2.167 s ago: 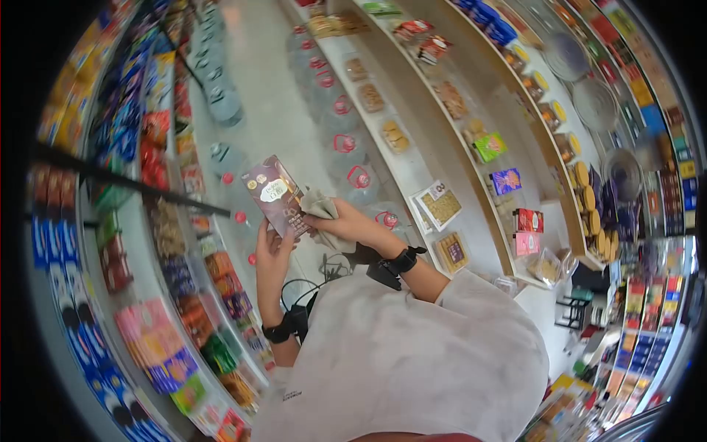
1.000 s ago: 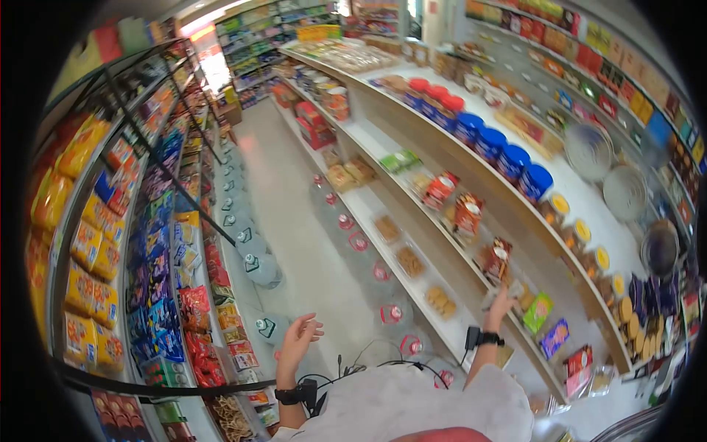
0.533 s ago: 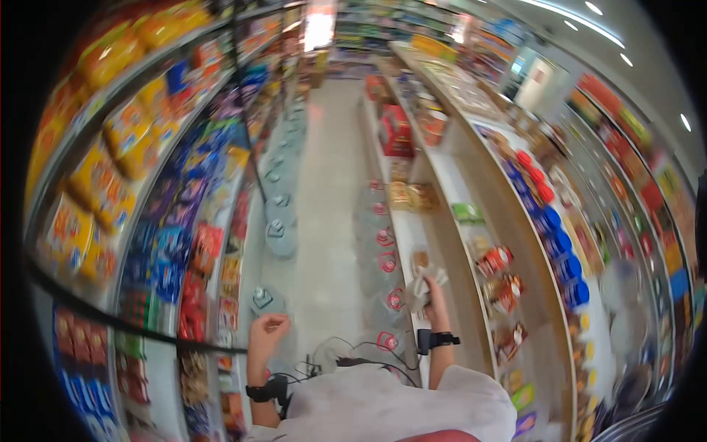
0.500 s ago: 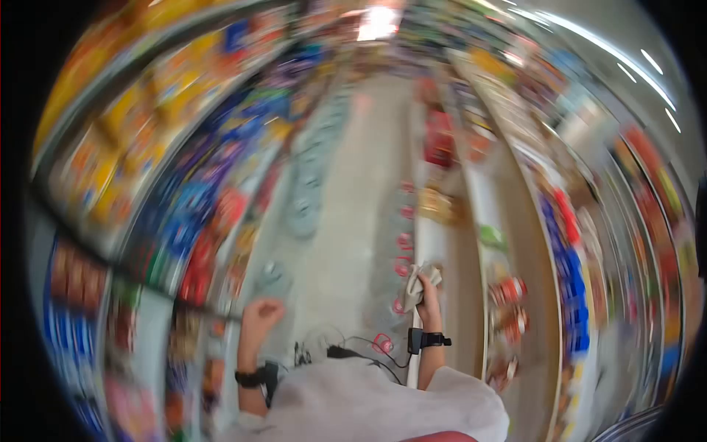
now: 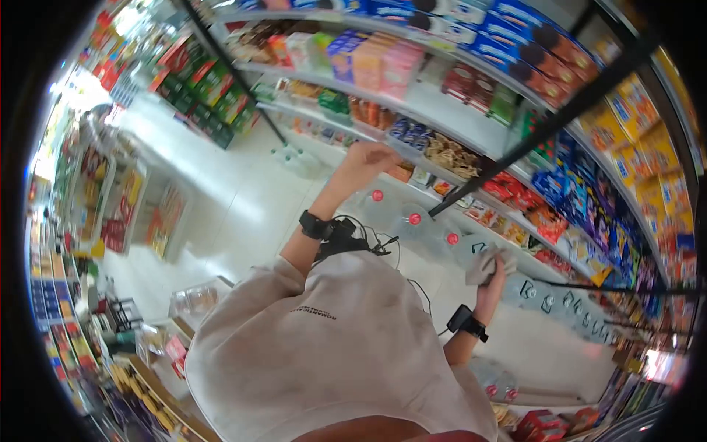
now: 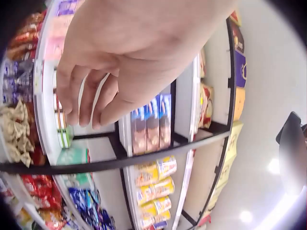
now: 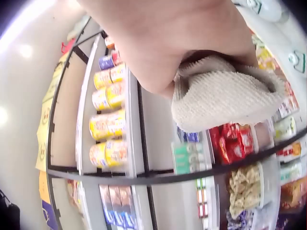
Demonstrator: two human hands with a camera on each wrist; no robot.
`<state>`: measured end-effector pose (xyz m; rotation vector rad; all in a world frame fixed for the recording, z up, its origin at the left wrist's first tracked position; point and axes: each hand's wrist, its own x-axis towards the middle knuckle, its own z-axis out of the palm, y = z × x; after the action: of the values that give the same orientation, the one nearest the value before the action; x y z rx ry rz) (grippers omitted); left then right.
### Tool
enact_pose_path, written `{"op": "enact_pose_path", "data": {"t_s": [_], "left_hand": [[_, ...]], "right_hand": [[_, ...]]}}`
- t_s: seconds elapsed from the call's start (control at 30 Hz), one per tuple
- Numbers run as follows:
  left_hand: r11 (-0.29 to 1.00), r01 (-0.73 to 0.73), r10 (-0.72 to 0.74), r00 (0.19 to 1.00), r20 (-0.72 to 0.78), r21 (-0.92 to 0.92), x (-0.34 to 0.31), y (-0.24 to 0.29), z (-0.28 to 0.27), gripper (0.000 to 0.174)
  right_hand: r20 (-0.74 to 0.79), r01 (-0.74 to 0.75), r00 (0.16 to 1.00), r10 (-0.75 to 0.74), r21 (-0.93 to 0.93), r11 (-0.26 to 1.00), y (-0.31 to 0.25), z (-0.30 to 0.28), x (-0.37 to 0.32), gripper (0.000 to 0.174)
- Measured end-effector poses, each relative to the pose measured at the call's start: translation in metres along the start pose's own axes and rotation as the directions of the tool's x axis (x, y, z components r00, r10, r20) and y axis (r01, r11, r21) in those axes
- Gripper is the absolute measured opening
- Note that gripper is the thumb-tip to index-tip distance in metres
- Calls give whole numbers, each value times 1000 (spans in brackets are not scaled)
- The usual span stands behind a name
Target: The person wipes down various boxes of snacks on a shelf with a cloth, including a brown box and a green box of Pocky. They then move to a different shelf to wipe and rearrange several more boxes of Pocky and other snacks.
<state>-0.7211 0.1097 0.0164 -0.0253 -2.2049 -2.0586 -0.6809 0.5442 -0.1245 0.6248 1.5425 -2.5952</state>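
My left hand (image 5: 362, 166) is raised in front of the snack shelves, its fingers loosely bent and holding nothing. In the left wrist view its fingers (image 6: 79, 98) hang down before a shelf, near a few upright packs with green and white edges (image 6: 63, 136). My right hand (image 5: 498, 276) grips a bunched greyish-white cloth (image 5: 482, 267), low by the water bottles in the head view. Seen from the right wrist, the cloth (image 7: 225, 98) is folded and textured, and it hides most of the fingers that hold it.
A black shelf post (image 5: 541, 132) slants between the hands. Large water bottles (image 5: 414, 219) line the floor below the shelves. Pink boxes (image 5: 398, 62), blue biscuit packs (image 5: 504, 44) and yellow packs (image 5: 639, 118) fill the shelves. Black cables (image 5: 379, 241) hang before my body.
A boxed item held in both hands earlier is gone from them. The right hand with the cloth reached to the right-hand shelves, then drew back. The view has swung round to the snack shelves.
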Motion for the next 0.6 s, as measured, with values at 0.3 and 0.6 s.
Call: {"op": "enact_pose_path", "data": {"t_s": [0.3, 0.6], "left_hand": [[994, -100, 83, 941, -329, -35, 50, 5, -195, 24], [528, -300, 557, 828, -57, 794, 184, -22, -316, 33]], "right_hand": [[124, -108, 984, 127, -154, 982, 44, 185, 27, 55], [-33, -95, 995, 91, -183, 979, 106, 295, 2, 55]]}}
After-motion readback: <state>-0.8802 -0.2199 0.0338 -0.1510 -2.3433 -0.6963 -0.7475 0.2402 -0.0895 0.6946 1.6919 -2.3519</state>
